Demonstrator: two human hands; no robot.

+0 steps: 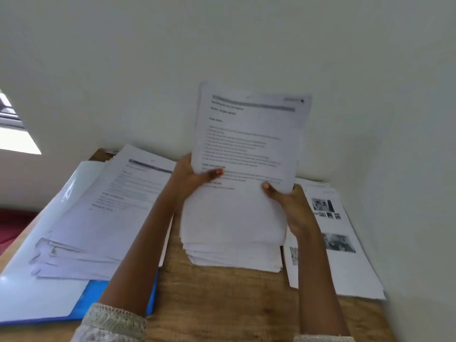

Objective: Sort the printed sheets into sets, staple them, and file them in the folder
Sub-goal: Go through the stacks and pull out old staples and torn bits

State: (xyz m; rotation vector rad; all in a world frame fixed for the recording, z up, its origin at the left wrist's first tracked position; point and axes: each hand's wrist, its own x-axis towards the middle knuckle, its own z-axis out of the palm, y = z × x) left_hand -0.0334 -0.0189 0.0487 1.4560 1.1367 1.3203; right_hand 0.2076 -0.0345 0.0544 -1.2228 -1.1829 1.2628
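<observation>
Both hands are on the printed sheets point(249, 134): the left hand point(195, 176) pinches the lower left edge, thumb across the text, and the right hand point(288, 206) grips the lower right corner. The pages stand upright over the middle stack point(234, 238) on the tabletop point(222, 304). One sheet or several? Too blurred to tell. The smart play is to read the heading, tap the edges square, then match to the sets point(98, 218) on the blue folder point(118, 299) at left, or the picture pages point(340, 243) at right.

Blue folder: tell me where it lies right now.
In the head view the blue folder lies on the left side of the wooden desk, under a fanned stack of printed sheets, just left of the left forearm.
</observation>
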